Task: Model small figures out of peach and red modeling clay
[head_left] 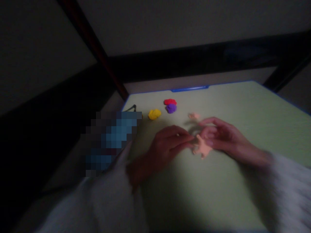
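Note:
A peach-coloured modelling clay figure [204, 149] with several short stubs around its edge is held between my two hands above the table. My right hand [225, 137] grips it from the right, thumb against the figure and fingers curled behind. From the left, my left hand [167, 142] has its thumb and fingers pinched together at the figure's upper left edge. Blur and dim light hide exactly what lies between those fingertips. Just beyond my right fingers lies a smaller peach clay piece [194, 116] on the table.
A yellow clay lump [154, 114], a purple lump [171, 108] and a red lump [170, 102] lie farther back on the pale green table [243, 106]. The table has a blue rim and a blue handle-like strip [190, 88]. A pixelated blue area [119, 132] covers the left side.

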The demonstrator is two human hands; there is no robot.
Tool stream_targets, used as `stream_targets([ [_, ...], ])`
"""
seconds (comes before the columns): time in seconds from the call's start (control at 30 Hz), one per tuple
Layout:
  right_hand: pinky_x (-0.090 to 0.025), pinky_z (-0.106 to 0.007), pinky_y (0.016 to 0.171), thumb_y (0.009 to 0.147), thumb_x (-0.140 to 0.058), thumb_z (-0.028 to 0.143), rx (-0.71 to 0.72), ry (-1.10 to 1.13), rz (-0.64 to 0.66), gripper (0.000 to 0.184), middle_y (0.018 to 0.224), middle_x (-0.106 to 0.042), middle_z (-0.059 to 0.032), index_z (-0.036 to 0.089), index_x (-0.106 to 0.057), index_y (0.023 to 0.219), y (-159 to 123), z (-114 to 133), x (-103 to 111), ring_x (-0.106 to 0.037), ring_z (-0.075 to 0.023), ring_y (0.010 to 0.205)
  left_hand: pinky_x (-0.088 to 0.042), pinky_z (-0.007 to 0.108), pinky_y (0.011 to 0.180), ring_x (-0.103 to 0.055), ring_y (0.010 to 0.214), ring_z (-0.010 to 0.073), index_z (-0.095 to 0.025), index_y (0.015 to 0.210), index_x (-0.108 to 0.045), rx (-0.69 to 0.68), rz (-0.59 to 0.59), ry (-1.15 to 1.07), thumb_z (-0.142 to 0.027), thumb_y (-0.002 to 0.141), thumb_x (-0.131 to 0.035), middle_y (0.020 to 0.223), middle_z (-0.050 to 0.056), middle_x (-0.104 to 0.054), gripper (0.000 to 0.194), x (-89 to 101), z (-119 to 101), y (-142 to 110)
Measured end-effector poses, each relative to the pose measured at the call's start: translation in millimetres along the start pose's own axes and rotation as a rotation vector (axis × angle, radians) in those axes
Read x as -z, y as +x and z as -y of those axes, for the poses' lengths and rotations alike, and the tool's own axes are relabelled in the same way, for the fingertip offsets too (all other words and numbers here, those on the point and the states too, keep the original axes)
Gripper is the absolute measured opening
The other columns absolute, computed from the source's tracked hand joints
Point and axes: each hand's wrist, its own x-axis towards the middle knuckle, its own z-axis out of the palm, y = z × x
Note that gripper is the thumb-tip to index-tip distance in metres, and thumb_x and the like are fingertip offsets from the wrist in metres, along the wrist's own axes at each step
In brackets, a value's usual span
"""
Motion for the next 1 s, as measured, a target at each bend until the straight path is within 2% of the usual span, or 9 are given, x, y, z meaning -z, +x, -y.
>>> stream_targets([
  [0.2, -0.049, -0.02, 0.061, 0.072, -0.07, 0.013, -0.01, -0.036, -0.005, 0.036, 0.077, -0.061, 0.0016, 0.019, -0.051, 0.103, -0.4, 1.1, -0.6, -0.058, -0.0079, 0.067, -0.05, 0.021, 0.073, -0.061, 0.079, 0.0095, -0.015, 0.086, -0.066, -0.06, 0.06, -0.087, -0.014, 0.078, -0.061, 0.085, 0.004, -0.068, 0.01, -4.1, -0.6, -0.6],
  [0.4, -0.049, -0.022, 0.062, 0.072, -0.07, 0.015, -0.015, -0.056, -0.007, 0.036, 0.078, -0.061, 0.0005, 0.019, -0.051, 0.103, -0.6, 0.8, -1.1, -0.058, -0.0092, 0.068, -0.048, 0.022, 0.068, -0.059, 0.074, 0.0095, -0.015, 0.083, -0.066, -0.067, 0.061, -0.065, -0.015, 0.079, -0.059, 0.079, 0.003, -0.067, 0.008, -4.0, -0.2, -0.6],
  [0.63, -0.048, -0.019, 0.063, 0.073, -0.068, 0.012, -0.004, -0.029, 0.002, 0.036, 0.077, -0.061, 0.0016, 0.018, -0.051, 0.104, -0.2, -0.5, -0.4, -0.058, -0.0076, 0.069, -0.046, 0.022, 0.066, -0.057, 0.07, 0.0089, -0.015, 0.079, -0.065, -0.084, 0.046, -0.038, -0.015, 0.08, -0.058, 0.075, 0.002, -0.066, 0.007, -4.5, -0.9, -0.4],
  [0.8, -0.048, -0.018, 0.062, 0.073, -0.068, 0.01, 0.002, -0.036, -0.001, 0.036, 0.077, -0.061, 0.0015, 0.017, -0.051, 0.104, 0.6, 0.1, -2.2, -0.058, -0.0072, 0.068, -0.045, 0.023, 0.068, -0.056, 0.073, 0.0093, -0.014, 0.081, -0.064, -0.11, 0.056, -0.053, -0.011, 0.079, -0.059, 0.078, 0.002, -0.066, 0.007, -4.1, -0.6, -1.1],
  [1.0, -0.049, -0.022, 0.061, 0.072, -0.07, 0.015, -0.002, -0.048, -0.021, 0.037, 0.076, -0.06, 0.001, 0.019, -0.051, 0.103, 0.5, 0.8, -2.3, -0.058, -0.0092, 0.067, -0.046, 0.022, 0.072, -0.058, 0.077, 0.0092, -0.014, 0.085, -0.065, -0.098, 0.048, -0.039, -0.013, 0.078, -0.06, 0.083, 0.003, -0.068, 0.008, -2.4, 0.8, -1.2],
])
